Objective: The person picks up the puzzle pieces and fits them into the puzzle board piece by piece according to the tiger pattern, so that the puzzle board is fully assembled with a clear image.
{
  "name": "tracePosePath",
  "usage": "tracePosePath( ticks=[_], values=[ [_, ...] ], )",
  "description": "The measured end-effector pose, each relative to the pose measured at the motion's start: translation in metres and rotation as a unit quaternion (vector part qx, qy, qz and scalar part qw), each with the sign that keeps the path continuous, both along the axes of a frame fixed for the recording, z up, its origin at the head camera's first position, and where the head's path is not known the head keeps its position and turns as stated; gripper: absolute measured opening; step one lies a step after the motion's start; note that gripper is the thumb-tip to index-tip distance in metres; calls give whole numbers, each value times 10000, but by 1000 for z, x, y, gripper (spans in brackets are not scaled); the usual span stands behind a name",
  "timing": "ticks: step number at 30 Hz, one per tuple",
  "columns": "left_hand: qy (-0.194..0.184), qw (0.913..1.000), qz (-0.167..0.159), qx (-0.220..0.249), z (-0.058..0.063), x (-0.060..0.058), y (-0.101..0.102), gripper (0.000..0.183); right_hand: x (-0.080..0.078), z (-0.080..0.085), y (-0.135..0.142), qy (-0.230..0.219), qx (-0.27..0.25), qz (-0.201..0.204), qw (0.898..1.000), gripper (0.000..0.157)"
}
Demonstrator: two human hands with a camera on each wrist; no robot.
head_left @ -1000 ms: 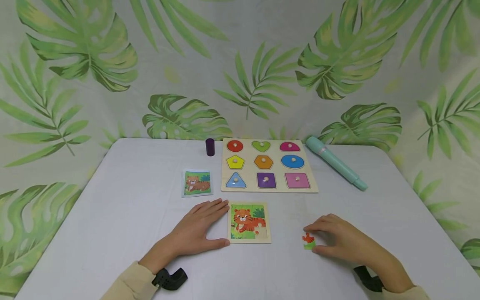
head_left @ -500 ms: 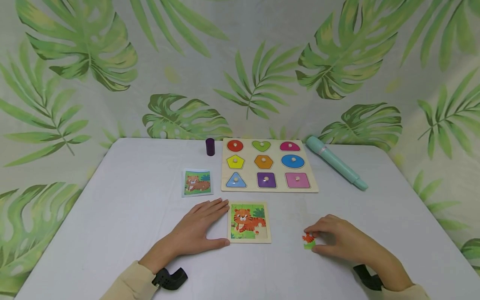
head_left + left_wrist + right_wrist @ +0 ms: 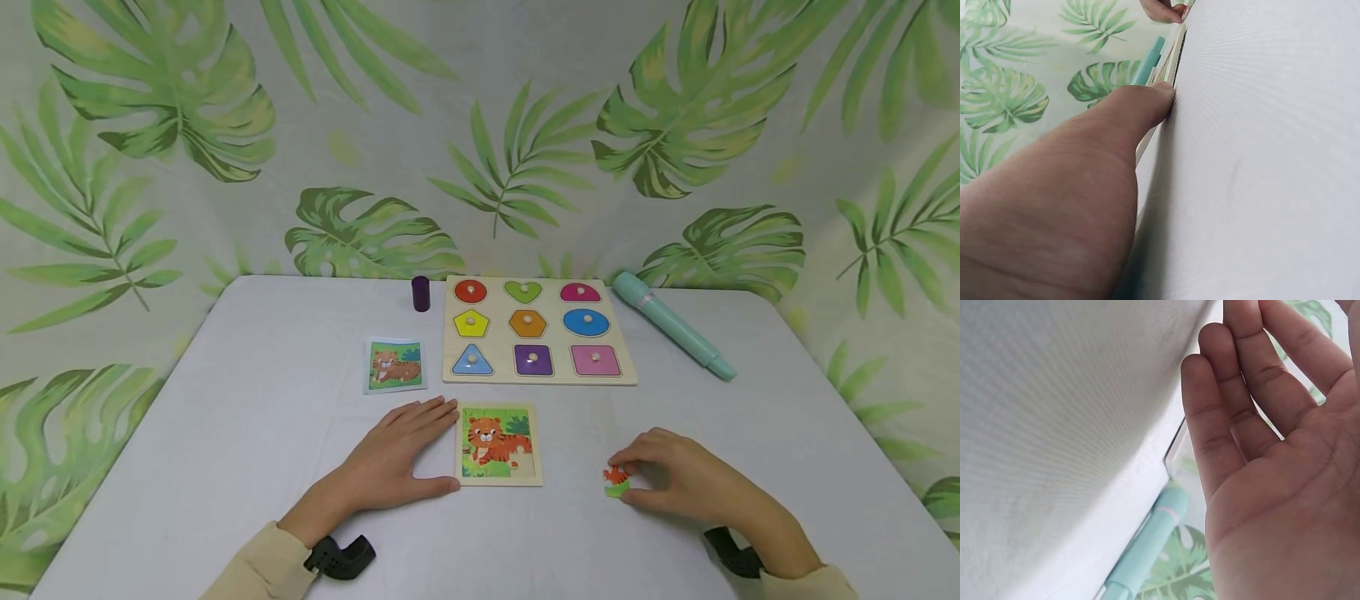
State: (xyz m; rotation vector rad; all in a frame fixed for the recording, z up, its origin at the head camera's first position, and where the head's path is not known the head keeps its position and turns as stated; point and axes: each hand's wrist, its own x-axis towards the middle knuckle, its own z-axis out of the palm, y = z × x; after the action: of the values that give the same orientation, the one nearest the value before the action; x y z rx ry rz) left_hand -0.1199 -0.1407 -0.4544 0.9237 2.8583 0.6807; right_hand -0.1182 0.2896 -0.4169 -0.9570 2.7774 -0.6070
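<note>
A square wooden jigsaw puzzle [image 3: 498, 440] with an orange tiger on green lies near the middle of the table. Bare wood shows at its lower right. My left hand [image 3: 401, 458] rests flat on its left side, fingertips at the upper left edge and thumb at the lower left corner. In the left wrist view the thumb [image 3: 1154, 94] lies along the frame's edge. To the right of the puzzle, my right hand [image 3: 671, 471] pinches a small orange and green jigsaw piece [image 3: 616, 481] between thumb and fingers. The right wrist view shows that hand's palm side [image 3: 1272, 462], with the piece hidden.
Behind the puzzle lies a wooden shape board [image 3: 498, 375] with coloured knobbed shapes. A tiger picture card [image 3: 395, 367] lies at its left, and a dark purple cylinder [image 3: 421, 294] stands further back. A mint-green pen-shaped object [image 3: 675, 329] lies at the right, before a leaf-print backdrop [image 3: 525, 167].
My right hand and the jigsaw piece have shifted very slightly left, and the piece has tilted a little. The left hand and the puzzle have stayed put.
</note>
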Motion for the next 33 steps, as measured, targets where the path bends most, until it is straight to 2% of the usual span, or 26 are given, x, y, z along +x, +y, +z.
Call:
tracePosePath(
  ticks=[25, 33],
  values=[
    [47, 10000, -14, 8, 0, 0, 0, 90, -11, 10, -14, 443, -117, 248, 9986, 34],
    [58, 10000, -28, 33, -1, 0, 0, 90, -15, 20, -29, 188, 93, 16, 9998, 37]
  ],
)
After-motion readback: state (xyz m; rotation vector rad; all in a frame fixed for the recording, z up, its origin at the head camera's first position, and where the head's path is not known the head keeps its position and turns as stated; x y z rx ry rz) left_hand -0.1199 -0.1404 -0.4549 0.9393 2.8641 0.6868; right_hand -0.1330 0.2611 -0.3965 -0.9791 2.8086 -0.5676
